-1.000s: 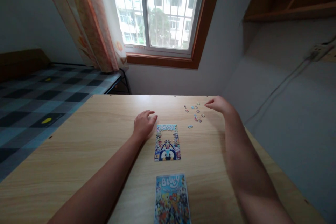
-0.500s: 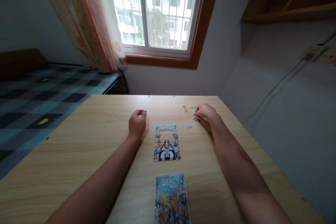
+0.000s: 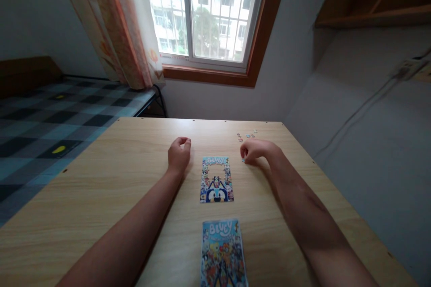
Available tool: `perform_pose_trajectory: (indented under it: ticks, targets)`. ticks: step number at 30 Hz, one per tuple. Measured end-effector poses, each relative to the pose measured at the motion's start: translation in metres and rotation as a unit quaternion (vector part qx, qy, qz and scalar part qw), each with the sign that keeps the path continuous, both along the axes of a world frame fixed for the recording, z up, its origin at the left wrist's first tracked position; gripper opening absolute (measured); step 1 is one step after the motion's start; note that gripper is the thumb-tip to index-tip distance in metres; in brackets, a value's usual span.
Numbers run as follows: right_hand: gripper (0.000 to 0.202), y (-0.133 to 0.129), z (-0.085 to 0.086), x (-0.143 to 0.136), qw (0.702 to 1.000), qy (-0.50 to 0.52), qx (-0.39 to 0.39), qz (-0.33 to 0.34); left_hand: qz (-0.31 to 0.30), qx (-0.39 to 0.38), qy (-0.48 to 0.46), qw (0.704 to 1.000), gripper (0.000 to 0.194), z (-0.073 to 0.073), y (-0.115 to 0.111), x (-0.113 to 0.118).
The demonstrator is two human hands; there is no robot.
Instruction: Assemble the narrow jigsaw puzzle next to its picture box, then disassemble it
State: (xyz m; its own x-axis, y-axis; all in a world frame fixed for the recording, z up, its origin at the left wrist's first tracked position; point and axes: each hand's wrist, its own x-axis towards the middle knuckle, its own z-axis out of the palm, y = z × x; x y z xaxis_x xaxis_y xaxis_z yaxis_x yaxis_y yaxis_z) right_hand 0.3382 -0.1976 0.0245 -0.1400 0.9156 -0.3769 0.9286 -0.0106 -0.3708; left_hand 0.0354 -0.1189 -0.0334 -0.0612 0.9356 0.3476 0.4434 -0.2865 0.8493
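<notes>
- The unfinished puzzle [image 3: 217,193] lies on the tabletop [image 3: 117,157], with a gap in its far half.
- At its right, the right hand [image 3: 257,149] is bent narrow at a blue piece [image 3: 243,160]; I cannot tell if it grips this.
- At its left, the left hand [image 3: 179,154] is curled closed; its inside is hidden.
- Far loose pieces [image 3: 248,136] are too small to read; the near box [image 3: 224,253] is cut off.

On the pale wooden table [image 3: 84,179], a multicoloured rectangular jigsaw [image 3: 217,187] lies behind a blue rectangular package [image 3: 224,253]. Small, knobbed, multicoloured pieces [image 3: 248,136] lie right of the jigsaw, farther back.
</notes>
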Motion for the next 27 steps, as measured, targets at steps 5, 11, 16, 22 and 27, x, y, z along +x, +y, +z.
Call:
perform_pose_trajectory:
  ticks: [5, 11, 16, 22, 27]
  targets:
    - [0.013, 0.000, -0.002, -0.003, 1.000, 0.000, -0.002, -0.004, -0.001, 0.000, 0.006, 1.000, 0.032, 0.001, -0.002, 0.001]
    - [0.008, -0.003, 0.004, -0.004, 0.998, 0.030, -0.038, 0.035, -0.087, 0.016, 0.077, 0.993, 0.026, -0.002, -0.002, 0.000]
    - [0.022, 0.000, 0.005, -0.031, 0.982, 0.181, -0.019, 0.057, -0.232, 0.029, 0.164, 0.958, 0.032, 0.001, -0.001, -0.008]
    - [0.016, 0.005, -0.020, -0.093, 0.965, 0.252, 0.076, 0.006, -0.266, 0.036, 0.265, 0.926, 0.050, 0.007, -0.004, -0.012]
    - [0.017, 0.000, -0.028, -0.110, 0.975, 0.195, 0.101, -0.004, -0.255, 0.038, 0.299, 0.919, 0.055, 0.006, -0.010, -0.010]
